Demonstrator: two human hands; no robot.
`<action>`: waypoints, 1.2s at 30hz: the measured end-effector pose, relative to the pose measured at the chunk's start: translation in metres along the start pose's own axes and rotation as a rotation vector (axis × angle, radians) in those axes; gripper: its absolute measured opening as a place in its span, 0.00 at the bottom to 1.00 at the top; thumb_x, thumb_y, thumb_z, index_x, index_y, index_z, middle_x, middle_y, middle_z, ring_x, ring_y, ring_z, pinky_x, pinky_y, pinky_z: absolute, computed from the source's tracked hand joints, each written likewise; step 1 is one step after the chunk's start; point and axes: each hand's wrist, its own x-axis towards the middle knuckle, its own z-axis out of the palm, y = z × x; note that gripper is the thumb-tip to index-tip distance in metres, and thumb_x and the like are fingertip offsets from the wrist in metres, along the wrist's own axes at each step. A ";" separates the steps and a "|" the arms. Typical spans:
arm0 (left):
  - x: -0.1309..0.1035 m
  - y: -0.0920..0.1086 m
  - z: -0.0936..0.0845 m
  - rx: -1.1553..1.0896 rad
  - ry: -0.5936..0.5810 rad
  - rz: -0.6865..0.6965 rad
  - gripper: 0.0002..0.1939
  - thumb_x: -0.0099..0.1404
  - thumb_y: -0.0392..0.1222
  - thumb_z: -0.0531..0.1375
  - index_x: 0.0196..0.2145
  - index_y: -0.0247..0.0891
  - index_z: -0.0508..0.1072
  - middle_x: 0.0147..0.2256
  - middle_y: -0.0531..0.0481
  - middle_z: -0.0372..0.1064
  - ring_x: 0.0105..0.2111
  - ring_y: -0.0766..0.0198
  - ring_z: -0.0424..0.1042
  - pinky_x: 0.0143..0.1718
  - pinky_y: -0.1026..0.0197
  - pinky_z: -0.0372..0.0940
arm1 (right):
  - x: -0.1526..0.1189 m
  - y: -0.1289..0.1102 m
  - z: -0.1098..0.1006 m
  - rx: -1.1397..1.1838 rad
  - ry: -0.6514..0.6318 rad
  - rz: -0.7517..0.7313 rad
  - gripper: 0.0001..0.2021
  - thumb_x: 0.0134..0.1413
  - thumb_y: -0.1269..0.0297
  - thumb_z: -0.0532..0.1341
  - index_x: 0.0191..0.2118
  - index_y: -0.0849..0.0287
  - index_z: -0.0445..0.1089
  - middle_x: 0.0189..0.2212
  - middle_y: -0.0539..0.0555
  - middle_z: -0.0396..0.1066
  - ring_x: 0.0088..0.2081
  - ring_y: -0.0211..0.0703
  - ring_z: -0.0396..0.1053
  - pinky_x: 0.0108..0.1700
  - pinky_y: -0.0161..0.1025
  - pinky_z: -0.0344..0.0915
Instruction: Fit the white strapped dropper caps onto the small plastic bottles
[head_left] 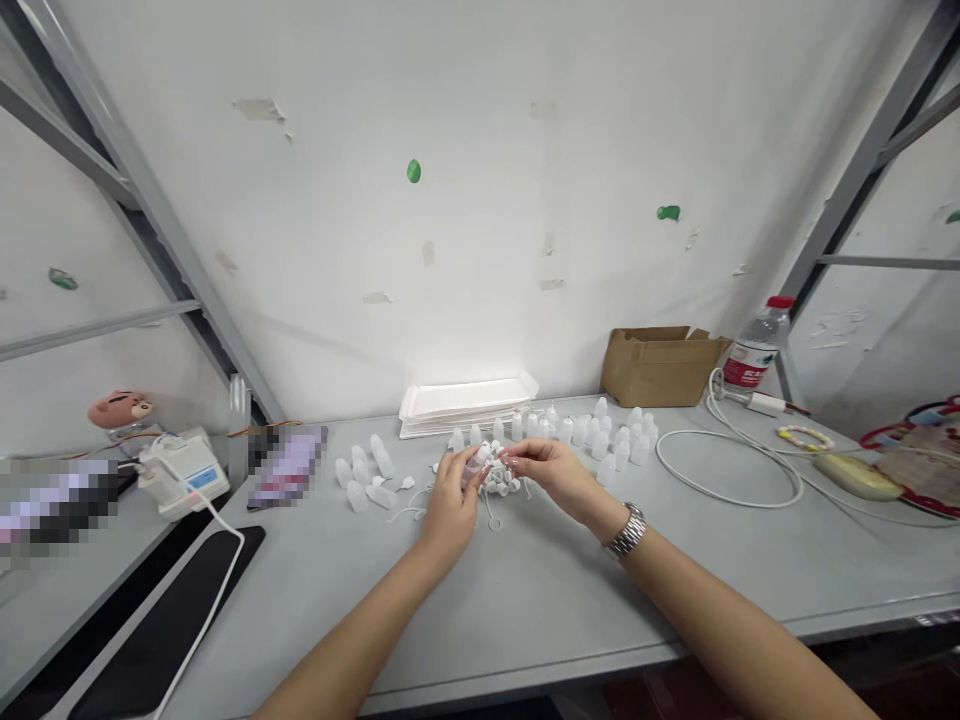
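At the middle of the grey table, my left hand is closed around a small translucent plastic bottle, its white top pointing up and right. Close beside it, my right hand has thumb and forefinger pinched together near the bottle's top; what lies between those fingertips is too small to make out. Under and between both hands lies a pile of white caps with ring-ended straps. Several loose bottles are at the left, some lying on their sides. More bottles stand in a group behind and right of my right hand.
White trays are stacked against the wall. Back right are an open cardboard box and a water bottle. A coiled white cable lies at the right. A blurred-out phone-like object and a white power box sit left.
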 end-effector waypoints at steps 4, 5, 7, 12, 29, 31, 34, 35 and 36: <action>-0.001 0.002 0.000 -0.004 -0.012 0.004 0.15 0.64 0.39 0.49 0.48 0.40 0.63 0.43 0.44 0.61 0.44 0.59 0.63 0.45 0.55 0.60 | -0.001 -0.002 0.002 -0.090 0.003 -0.030 0.10 0.42 0.59 0.64 0.29 0.60 0.73 0.27 0.51 0.71 0.30 0.37 0.64 0.35 0.37 0.60; -0.001 0.002 0.000 -0.004 -0.012 0.005 0.15 0.64 0.39 0.49 0.48 0.40 0.63 0.43 0.44 0.61 0.44 0.59 0.63 0.45 0.55 0.60 | -0.001 -0.002 0.002 -0.095 0.004 -0.031 0.10 0.41 0.59 0.65 0.29 0.60 0.73 0.27 0.51 0.70 0.30 0.36 0.64 0.35 0.37 0.60; -0.001 0.003 -0.001 -0.006 -0.010 0.011 0.15 0.64 0.40 0.49 0.48 0.40 0.64 0.43 0.44 0.62 0.44 0.59 0.63 0.45 0.54 0.60 | -0.002 -0.003 0.003 -0.106 0.014 -0.030 0.11 0.41 0.58 0.65 0.29 0.60 0.72 0.26 0.50 0.70 0.29 0.36 0.64 0.34 0.37 0.60; -0.001 0.003 -0.001 -0.023 -0.011 0.024 0.15 0.64 0.41 0.49 0.48 0.41 0.64 0.43 0.44 0.62 0.43 0.59 0.64 0.43 0.55 0.61 | -0.002 -0.003 0.003 -0.192 0.068 -0.049 0.12 0.42 0.56 0.64 0.29 0.60 0.70 0.25 0.50 0.68 0.28 0.37 0.63 0.32 0.37 0.60; -0.001 -0.003 0.002 -0.003 -0.031 0.052 0.14 0.65 0.40 0.49 0.48 0.40 0.63 0.44 0.45 0.61 0.45 0.60 0.64 0.45 0.55 0.61 | -0.005 0.000 0.008 -0.413 0.108 -0.231 0.12 0.48 0.53 0.60 0.28 0.57 0.67 0.26 0.50 0.65 0.29 0.38 0.62 0.32 0.37 0.60; -0.001 -0.004 0.002 -0.007 -0.024 0.069 0.14 0.65 0.40 0.48 0.48 0.41 0.63 0.44 0.45 0.61 0.45 0.60 0.64 0.45 0.55 0.61 | -0.005 0.000 0.008 -0.380 0.106 -0.221 0.12 0.49 0.53 0.59 0.28 0.58 0.68 0.25 0.50 0.64 0.28 0.38 0.62 0.31 0.37 0.60; -0.001 -0.004 0.003 -0.008 -0.015 0.080 0.14 0.65 0.40 0.48 0.47 0.41 0.64 0.43 0.45 0.61 0.45 0.59 0.64 0.45 0.54 0.61 | -0.003 0.000 0.007 -0.300 0.108 -0.181 0.14 0.49 0.52 0.58 0.27 0.59 0.68 0.23 0.49 0.64 0.27 0.37 0.62 0.31 0.37 0.60; -0.001 -0.004 0.003 -0.006 -0.014 0.079 0.14 0.65 0.40 0.49 0.47 0.41 0.64 0.43 0.45 0.61 0.45 0.59 0.63 0.45 0.54 0.61 | -0.002 0.000 0.007 -0.253 0.109 -0.158 0.14 0.48 0.52 0.59 0.27 0.59 0.68 0.22 0.49 0.64 0.26 0.37 0.62 0.31 0.37 0.60; -0.001 -0.003 0.003 -0.002 -0.013 0.078 0.14 0.65 0.40 0.49 0.47 0.41 0.64 0.43 0.45 0.61 0.45 0.59 0.63 0.46 0.54 0.61 | -0.001 0.000 0.006 -0.193 0.112 -0.132 0.14 0.46 0.52 0.60 0.27 0.59 0.68 0.22 0.49 0.64 0.26 0.37 0.62 0.31 0.37 0.60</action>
